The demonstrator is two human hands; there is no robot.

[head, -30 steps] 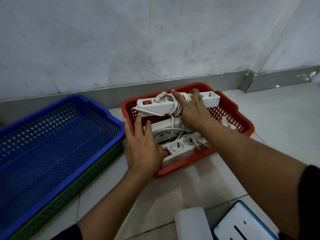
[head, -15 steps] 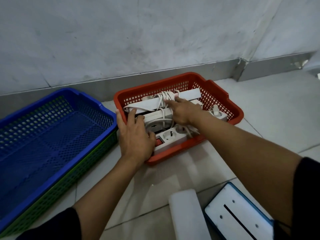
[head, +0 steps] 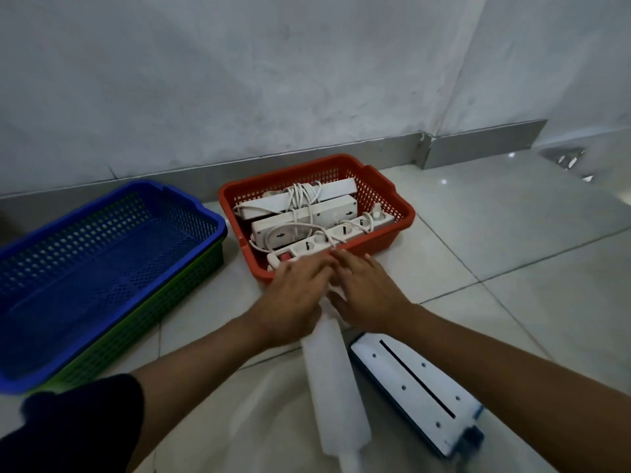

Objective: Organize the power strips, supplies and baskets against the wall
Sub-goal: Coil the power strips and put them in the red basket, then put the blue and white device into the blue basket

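Head view | our left hand (head: 296,295) and right hand (head: 367,291) meet mid-frame at the near rim of the red basket (head: 403,218), fingers spread flat, holding nothing | power strips (head: 307,220) lie packed inside so cords stay tidy | blue basket (head: 41,367) sits left, near the wall (head: 273,80).

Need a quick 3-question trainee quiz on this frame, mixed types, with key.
1. True or false: the blue perforated plastic basket holds power strips.
2. How many white power strips lie in the red perforated plastic basket? A) one B) three C) five
3. Fill in: the blue basket is nested in a ____ plastic basket.

Key: 1. False, it holds nothing visible. 2. B. 3. Green. Note: the left hand and right hand are blurred at the red basket's near rim; grip unclear.
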